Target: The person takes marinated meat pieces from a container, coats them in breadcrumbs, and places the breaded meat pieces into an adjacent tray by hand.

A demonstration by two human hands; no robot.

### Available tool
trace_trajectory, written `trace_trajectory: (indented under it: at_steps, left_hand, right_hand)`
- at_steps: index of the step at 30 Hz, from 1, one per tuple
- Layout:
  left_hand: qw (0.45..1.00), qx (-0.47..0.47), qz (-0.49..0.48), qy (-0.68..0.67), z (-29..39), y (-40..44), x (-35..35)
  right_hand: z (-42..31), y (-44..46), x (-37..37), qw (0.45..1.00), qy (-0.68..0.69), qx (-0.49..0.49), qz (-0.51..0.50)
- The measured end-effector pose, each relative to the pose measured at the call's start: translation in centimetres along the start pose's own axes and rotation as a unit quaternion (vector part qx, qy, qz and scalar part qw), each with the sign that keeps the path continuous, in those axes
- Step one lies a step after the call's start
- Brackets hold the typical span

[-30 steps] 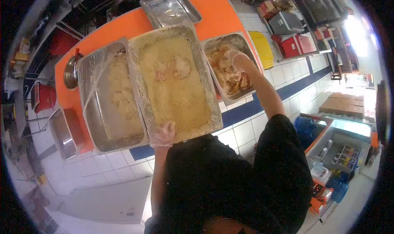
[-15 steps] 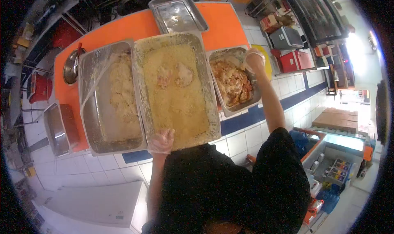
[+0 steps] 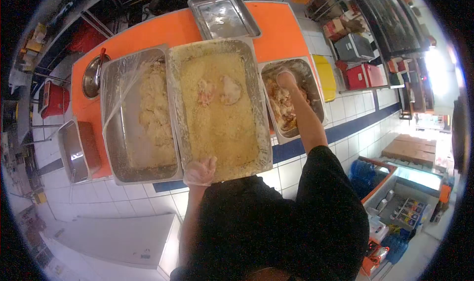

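A deep metal tray of pale yellow breading (image 3: 263, 138) sits in the middle, with two coated pieces of meat (image 3: 230, 90) lying in it. My left hand (image 3: 200, 171), in a clear plastic glove, is closed on the near left corner of this tray. To the right stands a smaller metal pan (image 3: 320, 106) of raw, reddish marinated meat (image 3: 281, 106). My right hand (image 3: 285, 79), also gloved, reaches down into the far part of that pan. Its fingers are hidden in the meat.
On the left, a metal tray (image 3: 116, 167) partly under clear film holds pale coated pieces (image 3: 154, 103). An empty-looking metal tray (image 3: 224, 19) stands at the back of the orange table (image 3: 140, 37). A steel bowl (image 3: 91, 78) is far left; a yellow lid-like object (image 3: 324, 78) lies right.
My right hand has moved left and down from the pan's far right rim into the meat. My left hand stays on the tray corner. The whole view has shifted slightly.
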State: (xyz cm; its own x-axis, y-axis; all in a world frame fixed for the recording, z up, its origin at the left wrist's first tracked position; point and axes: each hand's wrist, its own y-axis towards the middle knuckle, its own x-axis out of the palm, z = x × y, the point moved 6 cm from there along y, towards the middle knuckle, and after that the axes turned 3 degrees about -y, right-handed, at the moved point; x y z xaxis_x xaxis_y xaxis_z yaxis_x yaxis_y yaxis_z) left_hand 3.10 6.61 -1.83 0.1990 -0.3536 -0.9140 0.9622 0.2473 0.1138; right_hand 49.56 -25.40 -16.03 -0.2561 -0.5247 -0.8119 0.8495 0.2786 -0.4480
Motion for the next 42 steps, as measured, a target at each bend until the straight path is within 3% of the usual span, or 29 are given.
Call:
trace_trajectory:
  at_steps: [1, 3, 6, 8, 10, 14, 16, 17, 19, 20, 21, 22, 23, 25, 28, 31, 32, 34, 36, 40, 42]
  left_hand:
    - [1.0, 0.003, 0.0, 0.0, -0.1, 0.0, 0.1]
    - [1.0, 0.015, 0.02, -0.016, 0.2, 0.1, -0.1]
    - [0.995, 0.034, 0.076, 0.058, 2.6, 1.0, -3.5]
    - [0.995, 0.058, 0.076, 0.037, 3.7, 2.2, -4.9]
    - [0.995, 0.07, 0.074, 0.019, 4.1, 2.8, -5.1]
    - [1.0, 0.003, 0.008, 0.008, 3.5, 2.1, -5.0]
    - [1.0, -0.013, 0.007, -0.027, 3.2, 2.0, -4.5]
    - [1.0, -0.01, 0.015, -0.02, 2.8, 1.8, -3.9]
    - [1.0, -0.009, 0.024, -0.012, 2.7, 1.8, -4.0]
    - [0.999, 0.011, 0.033, 0.007, 3.6, 2.3, -5.1]
    - [0.998, 0.03, 0.04, 0.025, 4.1, 2.5, -5.8]
    - [0.999, 0.026, 0.04, 0.026, 3.8, 2.3, -5.5]
    - [0.999, 0.022, 0.045, 0.021, 3.4, 2.0, -5.0]
    - [0.998, 0.021, 0.049, 0.015, 3.1, 1.6, -4.1]
    - [0.999, -0.025, 0.027, 0.021, 2.1, 1.3, -3.3]
    - [0.996, 0.035, 0.056, 0.06, 2.5, 1.0, -3.2]
    - [0.99, 0.046, 0.078, 0.111, 2.3, 0.4, -2.7]
    - [0.981, 0.061, 0.097, 0.159, 2.1, 0.2, -2.7]
    - [1.0, -0.01, -0.002, -0.02, 1.1, 0.9, -1.7]
    - [0.995, -0.019, 0.005, 0.093, 2.3, 1.0, -3.4]
    - [0.998, 0.027, 0.052, 0.033, 3.6, 1.9, -5.0]
  right_hand:
    - [-0.7, -0.2, -0.3, 0.992, 0.039, 0.023, -0.121]
    - [-3.1, -5.3, -4.5, 0.988, 0.025, -0.151, 0.021]
    - [-6.1, -4.7, -2.9, 0.993, -0.021, -0.103, 0.058]
    - [-6.2, -5.7, -3.6, 0.993, -0.034, -0.088, 0.077]
    - [-4.8, -8.5, -6.3, 0.985, -0.067, -0.104, 0.117]
    - [-0.1, -14.5, -13.8, 0.964, -0.142, -0.113, 0.195]
    - [1.7, -16.8, -17.7, 0.98, -0.155, -0.082, 0.098]
    - [3.4, -15.3, -15.2, 0.98, -0.156, -0.081, 0.098]
    - [8.5, -12.0, -11.0, 0.95, -0.083, -0.014, 0.302]
    - [8.7, -12.2, -12.8, 0.949, -0.083, -0.017, 0.304]
    - [10.8, -13.0, -15.8, 0.961, 0.068, 0.089, 0.252]
    - [12.1, -13.4, -16.7, 0.939, 0.215, 0.191, 0.189]
    - [11.6, -13.2, -16.6, 0.94, 0.215, 0.189, 0.187]
    - [8.3, -12.6, -16.5, 0.98, -0.011, -0.024, 0.2]
    - [5.9, -9.9, -10.9, 0.98, -0.037, -0.056, 0.186]
    - [0.9, -4.8, -3.6, 0.976, -0.075, -0.113, 0.168]
    - [1.9, -2.2, -1.2, 0.99, 0.087, 0.082, 0.072]
    - [0.5, -2.4, -2.6, 0.991, 0.086, 0.088, 0.055]
    - [-0.3, -1.8, -2.1, 0.996, 0.057, 0.052, 0.044]
    - [-1.5, -1.8, -1.6, 0.998, 0.047, 0.012, 0.035]
    - [-1.6, -2.6, -1.4, 0.998, 0.048, -0.005, 0.039]
